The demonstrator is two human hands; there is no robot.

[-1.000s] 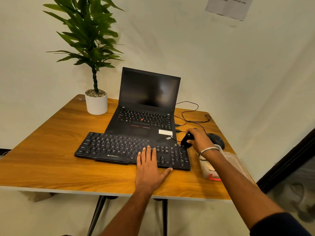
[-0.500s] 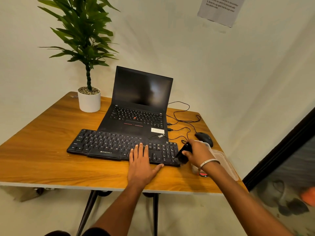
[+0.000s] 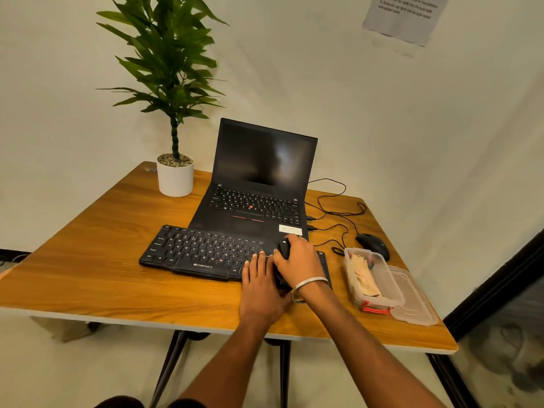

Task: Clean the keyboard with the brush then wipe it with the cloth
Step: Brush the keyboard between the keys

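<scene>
Clear plastic box [image 3: 391,293] holding beige cloth [image 3: 363,275], right hand [image 3: 297,260] gripping black brush [image 3: 284,250], left hand [image 3: 260,287] flat on keyboard [image 3: 194,248]

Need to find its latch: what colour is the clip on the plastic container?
Red, on the container front end, head view.

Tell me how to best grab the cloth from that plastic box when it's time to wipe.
Pinch the bunched top folds of the cloth, reaching straight down from above. The box is open with its lid off, and its walls block any approach from the side.
</scene>
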